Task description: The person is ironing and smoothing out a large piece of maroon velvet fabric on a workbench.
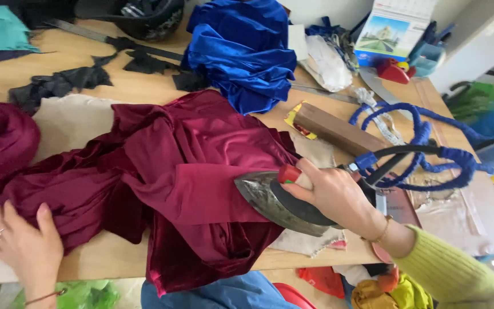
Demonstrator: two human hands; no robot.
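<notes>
maroon velvet-looking cloth (184,171) is spread in a rumpled heap over the middle of the wooden desk (115,252), with one end hanging off the near edge. the right hand (333,194) is wrapped tight around the handle of an old metal iron (275,200), whose pointed nose sits right on the cloth's right edge. the left hand (21,246) lies flat with fingers spread on the cloth's far left end, pinning it down, not gripping anything.

my read on handling: that cloth looks soft, floppy and pretty slippery, so it'll slide and bunch unless it's held flat near the spot being pressed. best grabbed by an edge or pressed down with a flat palm like the left one is doing. the iron looks heavy and solid, and probably hot, so the handle is the only sane place to hold it.

other stuff around: a shiny blue cloth (241,51) piled behind, black scraps (58,83) toward the back left, a brown wooden block (338,129) just past the iron, and a blue wrapped cord (418,143) looping off to the right from the iron's back end.
</notes>
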